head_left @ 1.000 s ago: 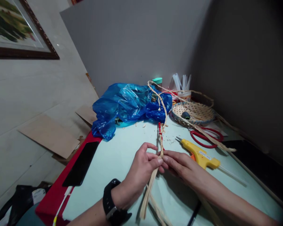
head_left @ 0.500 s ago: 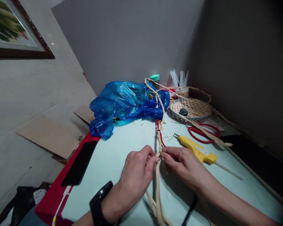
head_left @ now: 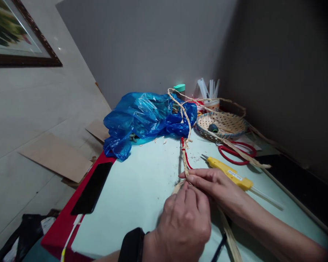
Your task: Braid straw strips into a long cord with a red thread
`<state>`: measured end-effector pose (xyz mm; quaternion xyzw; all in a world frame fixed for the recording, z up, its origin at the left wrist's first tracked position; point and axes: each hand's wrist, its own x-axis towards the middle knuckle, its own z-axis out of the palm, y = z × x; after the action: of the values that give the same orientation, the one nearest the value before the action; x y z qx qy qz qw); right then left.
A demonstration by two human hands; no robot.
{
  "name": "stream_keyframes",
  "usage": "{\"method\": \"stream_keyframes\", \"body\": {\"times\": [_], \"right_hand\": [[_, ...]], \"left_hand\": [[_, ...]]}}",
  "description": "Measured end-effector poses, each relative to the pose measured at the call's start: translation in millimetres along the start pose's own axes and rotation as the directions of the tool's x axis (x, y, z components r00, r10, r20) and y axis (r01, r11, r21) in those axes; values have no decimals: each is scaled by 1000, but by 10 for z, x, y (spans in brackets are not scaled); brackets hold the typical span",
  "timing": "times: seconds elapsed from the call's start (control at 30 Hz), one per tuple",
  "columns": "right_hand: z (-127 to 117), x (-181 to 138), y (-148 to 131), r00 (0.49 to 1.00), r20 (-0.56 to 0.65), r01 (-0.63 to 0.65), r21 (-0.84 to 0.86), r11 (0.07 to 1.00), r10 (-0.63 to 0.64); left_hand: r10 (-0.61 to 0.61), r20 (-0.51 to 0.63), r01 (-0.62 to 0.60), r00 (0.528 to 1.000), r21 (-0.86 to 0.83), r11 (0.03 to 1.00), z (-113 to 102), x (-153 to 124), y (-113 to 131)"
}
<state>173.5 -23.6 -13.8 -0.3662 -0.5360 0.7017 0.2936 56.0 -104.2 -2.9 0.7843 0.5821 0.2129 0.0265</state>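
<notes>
A braided straw cord (head_left: pixel 186 123) runs from the back of the pale table (head_left: pixel 142 182) toward me, with a red thread (head_left: pixel 183 145) alongside it. My right hand (head_left: pixel 215 185) pinches the braid's near end between fingers and thumb. In front of it, my left hand (head_left: pixel 187 222), with a black watch on the wrist, is curled shut on loose straw strips (head_left: pixel 229 236) that trail toward the table's near edge. Both hands touch where the braid ends.
A yellow glue gun (head_left: pixel 229 174) lies right of my hands, red scissors (head_left: pixel 236 153) beyond it. A woven basket (head_left: pixel 221 125), a cup of glue sticks (head_left: pixel 209 96) and a crumpled blue plastic bag (head_left: pixel 147 116) stand at the back. A black phone (head_left: pixel 91 187) lies at the left edge.
My left hand has swung right and nearer to me, now in front of my right hand, carrying the loose strips across to the right. My right hand stays at the braid's end.
</notes>
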Motion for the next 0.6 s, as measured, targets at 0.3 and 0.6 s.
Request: {"method": "stream_keyframes", "body": {"times": [0.3, 0.6], "right_hand": [[-17, -12, -70, 993, 112, 36, -90, 995, -26], [-5, -2, -40, 990, 117, 101, -233, 967, -75]], "left_hand": [[-173, 391, 426, 904, -855, 297, -207, 378, -531], [-41, 508, 510, 860, -858, 68, -11, 373, -518]]}}
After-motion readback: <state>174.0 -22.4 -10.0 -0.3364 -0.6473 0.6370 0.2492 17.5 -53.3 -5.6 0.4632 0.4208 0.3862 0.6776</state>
